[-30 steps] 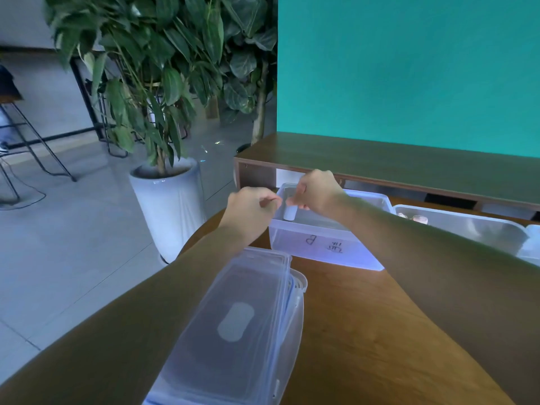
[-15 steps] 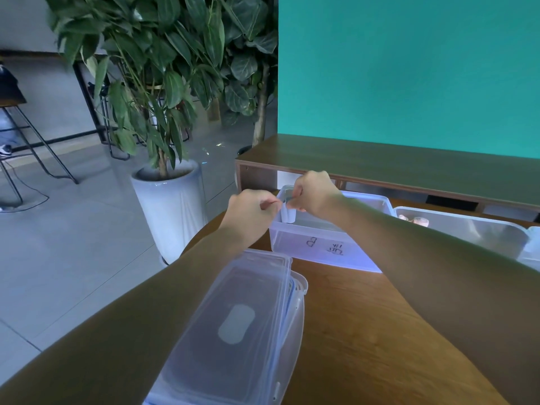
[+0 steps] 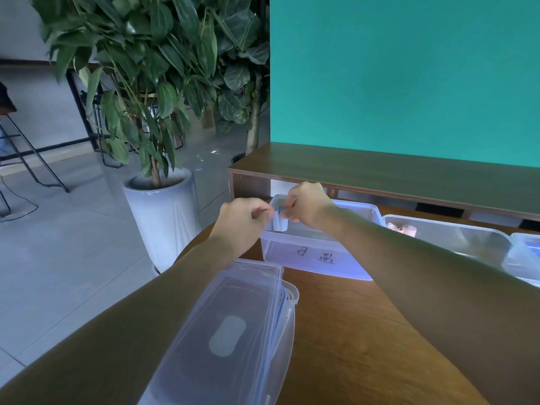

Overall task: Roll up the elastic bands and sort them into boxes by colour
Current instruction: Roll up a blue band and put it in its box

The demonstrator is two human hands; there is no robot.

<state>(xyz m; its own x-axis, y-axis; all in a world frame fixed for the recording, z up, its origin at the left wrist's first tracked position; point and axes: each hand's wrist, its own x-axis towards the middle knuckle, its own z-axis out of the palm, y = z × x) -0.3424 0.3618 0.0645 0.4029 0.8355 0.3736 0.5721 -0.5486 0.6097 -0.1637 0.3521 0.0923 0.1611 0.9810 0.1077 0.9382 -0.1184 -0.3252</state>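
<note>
Both hands meet over the clear plastic box with handwriting on its side (image 3: pixel 315 255), on a round brown wooden table (image 3: pixel 350 331). The left hand (image 3: pixel 242 222) and right hand (image 3: pixel 306 204) each pinch the white rolled elastic band (image 3: pixel 280 223) above that box's left end. Left of the box a leafy plant in a white pot (image 3: pixel 163 211) stands on grey floor; behind it a teal wall (image 3: pixel 409 77).

1. There is a single view, from a camera worn on the person's head.
2. It faces forward and down along both forearms, over the wooden table (image 3: pixel 350 331).
3. The stacked lids (image 3: pixel 233 331) sit nearest the lens; the teal wall (image 3: pixel 409 77) stands beyond.
4. The wide angle takes in the potted plant (image 3: pixel 157 112) on the left.
</note>
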